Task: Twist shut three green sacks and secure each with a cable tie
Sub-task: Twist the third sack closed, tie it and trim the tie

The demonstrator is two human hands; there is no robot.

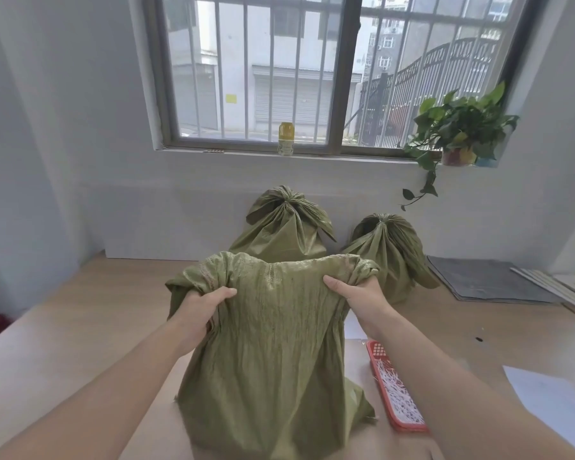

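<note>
1. Both forearms frame the third sack [266, 343], which stands upright on the table [80, 313], mouth uppermost
2. Left hand [201, 308] and right hand [359, 295] each clench a bunched corner of that mouth, level and equally near
3. Just right of this sack lies the red basket [379, 356] of white ties; beyond it, two tied sacks [284, 227]
4. Judgement: gather both corners inward, then twist

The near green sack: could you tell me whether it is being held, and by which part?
Yes: the left hand and right hand each grip the near green sack by its open top.
</note>
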